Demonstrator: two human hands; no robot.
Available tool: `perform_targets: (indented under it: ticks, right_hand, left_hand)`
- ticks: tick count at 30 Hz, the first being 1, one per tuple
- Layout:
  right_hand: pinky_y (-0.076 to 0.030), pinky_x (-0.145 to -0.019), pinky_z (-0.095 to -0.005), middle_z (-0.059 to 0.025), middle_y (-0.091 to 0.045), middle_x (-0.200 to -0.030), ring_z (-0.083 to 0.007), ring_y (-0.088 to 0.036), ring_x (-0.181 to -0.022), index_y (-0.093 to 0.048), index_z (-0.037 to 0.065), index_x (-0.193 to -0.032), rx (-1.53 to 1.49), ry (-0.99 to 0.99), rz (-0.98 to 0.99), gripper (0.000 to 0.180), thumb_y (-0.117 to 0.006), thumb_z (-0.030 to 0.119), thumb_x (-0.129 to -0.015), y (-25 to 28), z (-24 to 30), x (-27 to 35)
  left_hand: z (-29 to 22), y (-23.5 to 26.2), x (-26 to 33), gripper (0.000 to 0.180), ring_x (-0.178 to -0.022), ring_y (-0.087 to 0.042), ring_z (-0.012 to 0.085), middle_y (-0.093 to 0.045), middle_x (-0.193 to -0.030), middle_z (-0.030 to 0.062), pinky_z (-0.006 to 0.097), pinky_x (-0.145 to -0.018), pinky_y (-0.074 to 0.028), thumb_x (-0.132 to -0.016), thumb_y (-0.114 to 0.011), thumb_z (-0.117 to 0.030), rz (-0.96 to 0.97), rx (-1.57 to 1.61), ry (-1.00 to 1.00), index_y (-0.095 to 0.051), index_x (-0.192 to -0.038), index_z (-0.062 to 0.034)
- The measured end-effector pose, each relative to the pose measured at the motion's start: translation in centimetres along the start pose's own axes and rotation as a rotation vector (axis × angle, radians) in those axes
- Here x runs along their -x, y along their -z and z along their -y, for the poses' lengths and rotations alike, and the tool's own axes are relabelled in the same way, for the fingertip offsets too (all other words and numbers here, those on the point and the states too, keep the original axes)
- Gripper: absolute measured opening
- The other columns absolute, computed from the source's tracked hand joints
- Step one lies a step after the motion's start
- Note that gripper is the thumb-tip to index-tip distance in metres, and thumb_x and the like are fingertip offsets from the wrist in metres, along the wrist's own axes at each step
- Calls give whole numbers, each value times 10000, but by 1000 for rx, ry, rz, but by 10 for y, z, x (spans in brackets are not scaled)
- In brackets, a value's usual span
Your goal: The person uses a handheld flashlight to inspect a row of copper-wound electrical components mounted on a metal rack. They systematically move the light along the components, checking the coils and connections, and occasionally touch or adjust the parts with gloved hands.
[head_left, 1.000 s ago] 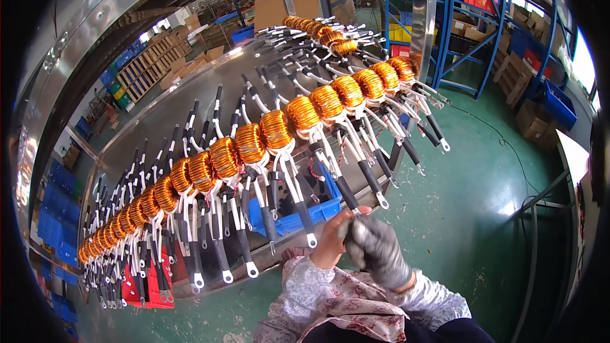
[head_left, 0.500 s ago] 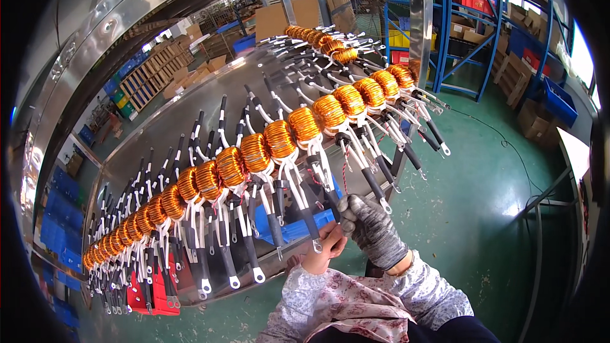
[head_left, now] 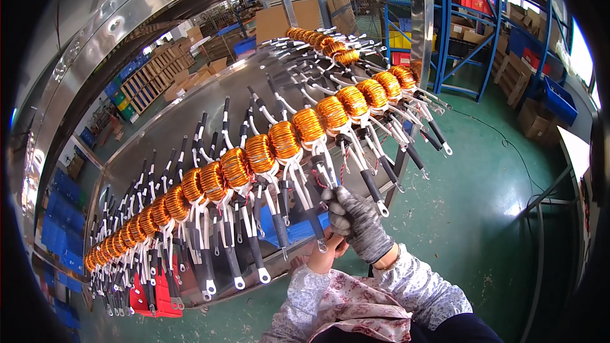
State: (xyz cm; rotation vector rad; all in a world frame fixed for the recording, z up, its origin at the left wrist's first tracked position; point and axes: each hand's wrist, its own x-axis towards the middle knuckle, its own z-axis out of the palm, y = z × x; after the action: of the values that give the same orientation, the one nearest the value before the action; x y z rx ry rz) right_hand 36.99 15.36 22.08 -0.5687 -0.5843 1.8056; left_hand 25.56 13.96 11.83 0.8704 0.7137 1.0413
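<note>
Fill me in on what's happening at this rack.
A person stands at a long metal rack hung with a row of copper-wound coils, each with sleeved leads ending in ring terminals. The gloved right hand reaches up among the leads under the middle coils. The bare left hand sits just below it, mostly hidden.

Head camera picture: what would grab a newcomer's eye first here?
A long row of orange copper coils runs diagonally from lower left to upper right, each trailing white and black leads with ring terminals. At lower centre, the right hand in a grey knit glove grips leads under one coil, with the bare left hand just below it. Blue shelving racks stand on the green floor at upper right.
</note>
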Motion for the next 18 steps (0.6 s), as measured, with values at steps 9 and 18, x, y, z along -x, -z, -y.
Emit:
perform_targets:
  ticks: [9, 18]
  right_hand:
    - [-288, -442, -182, 55, -453, -650, -46, -369, -507, -571, 60, -1017, -35, 26, -175, 270, -503, 300, -917, -5, 2, -21]
    - [-243, -384, -190, 52, -438, -620, -57, -335, -449, -560, 105, -927, 50, -112, 9, 353, -430, 433, -920, 18, 14, -27]
  left_hand:
    - [2, 0, -1, 262, -444, -302, 46, -417, -554, -29, 207, -415, -203, -904, -513, -365, 42, -79, -33, -491, -796, -128]
    - [-13, -8, 8, 405, -437, -281, 29, -386, -550, -34, 196, -407, -195, -935, -411, -429, 93, -189, -17, -503, -982, -38]
